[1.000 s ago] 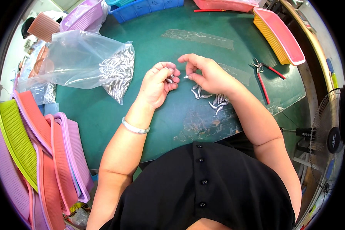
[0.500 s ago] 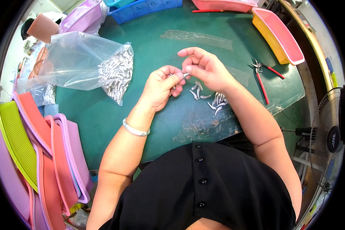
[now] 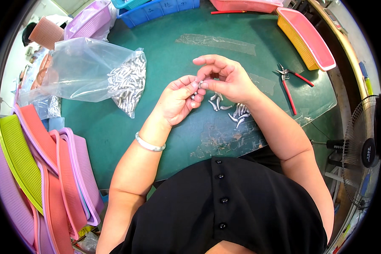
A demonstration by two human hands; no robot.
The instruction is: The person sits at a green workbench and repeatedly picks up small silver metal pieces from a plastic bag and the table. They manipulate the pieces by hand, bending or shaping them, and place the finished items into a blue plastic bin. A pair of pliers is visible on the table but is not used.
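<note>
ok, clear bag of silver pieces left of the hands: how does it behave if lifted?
The clear bag will probably flop: its see-through film looks creased and slack. It may hang lopsided, since the silver pieces bunch at one end. They look loose, so the load could shift.

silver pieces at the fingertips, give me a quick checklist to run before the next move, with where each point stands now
1. Right hand pinching a silver piece: ok.
2. Left hand holding pieces: ok, some show at its fingers.
3. Count in that hand: cannot tell, fingers hide part.
4. Loose silver pieces near the right hand: ok, on the table.
5. Red-handled cutters folded shut: not ok, handles spread.
6. Plastic bag upright: not ok, lying flat.
</note>
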